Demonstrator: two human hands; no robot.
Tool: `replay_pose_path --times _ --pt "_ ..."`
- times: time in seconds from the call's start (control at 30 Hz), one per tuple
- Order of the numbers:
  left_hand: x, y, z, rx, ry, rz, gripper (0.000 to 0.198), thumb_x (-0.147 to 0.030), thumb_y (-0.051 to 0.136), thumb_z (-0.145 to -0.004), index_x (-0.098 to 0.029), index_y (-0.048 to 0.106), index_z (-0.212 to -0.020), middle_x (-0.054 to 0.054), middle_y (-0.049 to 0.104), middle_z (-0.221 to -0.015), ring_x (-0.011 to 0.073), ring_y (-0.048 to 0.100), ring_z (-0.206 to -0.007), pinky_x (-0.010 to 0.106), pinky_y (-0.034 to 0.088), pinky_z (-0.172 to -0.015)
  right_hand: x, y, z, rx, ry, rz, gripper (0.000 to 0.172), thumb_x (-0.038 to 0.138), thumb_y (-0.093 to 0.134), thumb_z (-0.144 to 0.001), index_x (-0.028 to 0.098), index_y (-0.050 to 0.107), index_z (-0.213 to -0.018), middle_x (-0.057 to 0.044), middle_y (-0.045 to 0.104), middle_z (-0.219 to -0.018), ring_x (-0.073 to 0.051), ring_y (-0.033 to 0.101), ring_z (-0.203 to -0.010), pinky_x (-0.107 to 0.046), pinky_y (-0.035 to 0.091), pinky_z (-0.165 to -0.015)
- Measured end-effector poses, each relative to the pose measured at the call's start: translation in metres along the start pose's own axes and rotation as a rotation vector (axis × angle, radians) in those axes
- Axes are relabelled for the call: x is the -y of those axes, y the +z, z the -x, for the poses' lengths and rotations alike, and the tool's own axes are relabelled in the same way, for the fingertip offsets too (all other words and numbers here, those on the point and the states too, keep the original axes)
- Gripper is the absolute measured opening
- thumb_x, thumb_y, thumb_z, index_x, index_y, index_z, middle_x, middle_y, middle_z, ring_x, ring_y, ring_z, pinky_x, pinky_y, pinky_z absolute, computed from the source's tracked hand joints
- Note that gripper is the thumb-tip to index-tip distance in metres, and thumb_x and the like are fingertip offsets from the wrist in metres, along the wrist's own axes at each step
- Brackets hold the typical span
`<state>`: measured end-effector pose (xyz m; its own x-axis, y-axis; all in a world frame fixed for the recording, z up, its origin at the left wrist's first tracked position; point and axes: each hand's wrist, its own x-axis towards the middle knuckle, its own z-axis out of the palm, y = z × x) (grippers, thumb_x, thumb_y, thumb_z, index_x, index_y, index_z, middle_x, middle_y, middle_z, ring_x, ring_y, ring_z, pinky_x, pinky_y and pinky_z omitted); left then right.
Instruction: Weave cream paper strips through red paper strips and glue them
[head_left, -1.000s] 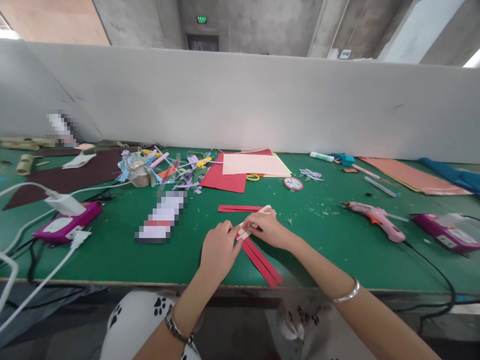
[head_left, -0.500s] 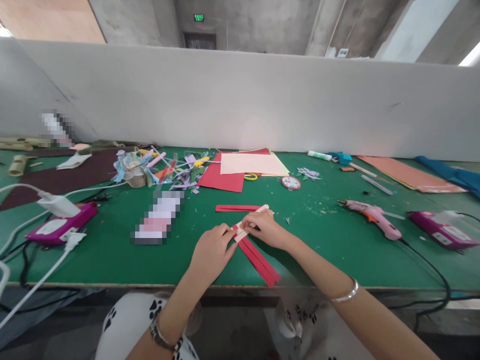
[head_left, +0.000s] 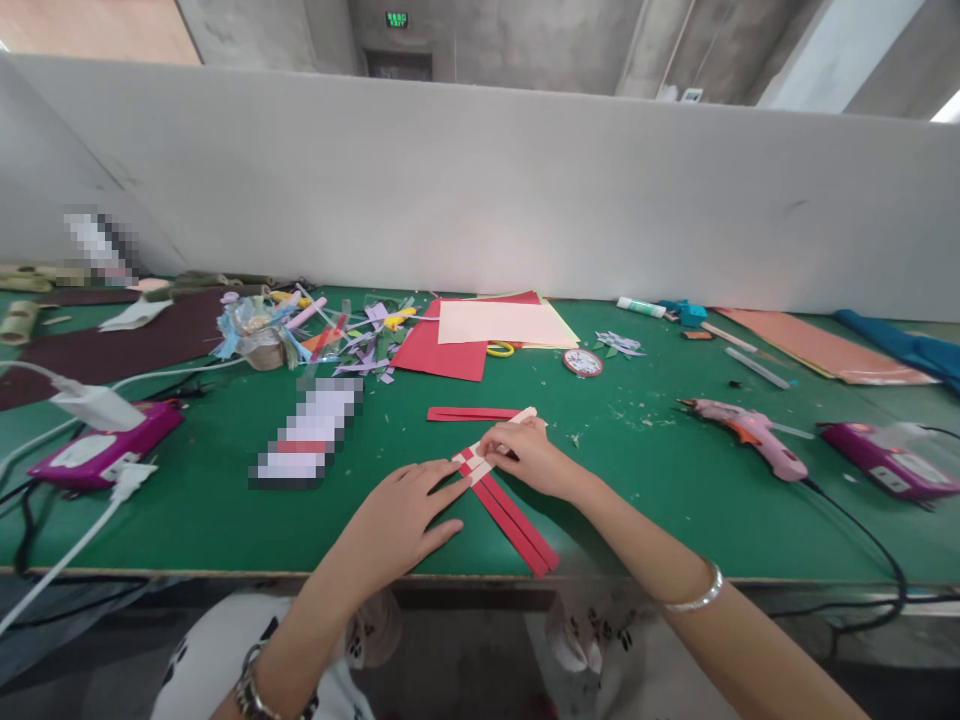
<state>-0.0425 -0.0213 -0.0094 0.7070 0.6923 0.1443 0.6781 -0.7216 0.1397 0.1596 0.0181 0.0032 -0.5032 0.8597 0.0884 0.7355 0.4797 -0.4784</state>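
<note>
Red paper strips [head_left: 516, 525] lie side by side and slant toward the table's front edge. At their upper end they are interlaced with cream paper strips [head_left: 460, 461] in a small check pattern. My right hand [head_left: 527, 456] is closed over the cream strips, fingertips pinched on them and covering part of the weave. My left hand [head_left: 397, 522] is open, fingers stretched and thumb apart, with the fingertips at the left edge of the weave. Just behind lie separate red strips [head_left: 469, 413], their right end close to the cream ones.
Paper sheets [head_left: 491, 323] and yellow-handled scissors [head_left: 500, 349] lie behind. At right are a pink glue gun [head_left: 750, 437], its cord, and a purple power strip [head_left: 889, 460]. Another purple strip [head_left: 105, 445] with cables and a blurred phone-like object [head_left: 307, 435] are at left.
My left hand has opened from its pinch at the weave and drawn back left, its fingers now stretched. My right hand stays nearly in place on the cream strips.
</note>
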Motion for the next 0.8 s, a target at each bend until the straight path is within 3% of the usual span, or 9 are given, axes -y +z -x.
replay_pose_path --times 0.23,0.57,0.8 --pt "0.000 -0.005 -0.001 0.051 -0.010 -0.001 0.039 -0.030 0.050 -0.082 -0.022 0.050 -0.120 0.009 0.051 -0.124 0.0240 0.047 -0.112 0.039 0.039 -0.092 -0.004 -0.002 0.001 -0.011 0.069 -0.006 0.008 0.013 0.051 -0.079 0.017 0.057 -0.078 -0.002 0.064 -0.080 -0.015 0.055 -0.078 -0.036 0.025 -0.080" --pt "-0.004 0.001 -0.005 0.018 -0.009 0.044 0.036 -0.030 0.044 -0.085 -0.017 0.048 -0.119 0.009 0.047 -0.129 0.0214 0.044 -0.116 0.036 0.037 -0.095 -0.010 0.000 0.002 -0.046 0.079 -0.046 0.011 0.011 0.051 -0.077 0.019 0.058 -0.078 0.000 0.065 -0.079 -0.014 0.055 -0.078 -0.034 0.025 -0.079" --pt "-0.006 -0.003 -0.007 0.023 0.012 0.014 0.043 -0.035 0.045 -0.084 -0.012 0.047 -0.120 0.012 0.050 -0.125 0.0253 0.048 -0.111 0.040 0.040 -0.092 -0.011 0.001 0.001 -0.052 0.090 -0.039 0.011 0.010 0.051 -0.076 0.019 0.058 -0.076 0.000 0.066 -0.079 -0.014 0.056 -0.080 -0.035 0.023 -0.081"
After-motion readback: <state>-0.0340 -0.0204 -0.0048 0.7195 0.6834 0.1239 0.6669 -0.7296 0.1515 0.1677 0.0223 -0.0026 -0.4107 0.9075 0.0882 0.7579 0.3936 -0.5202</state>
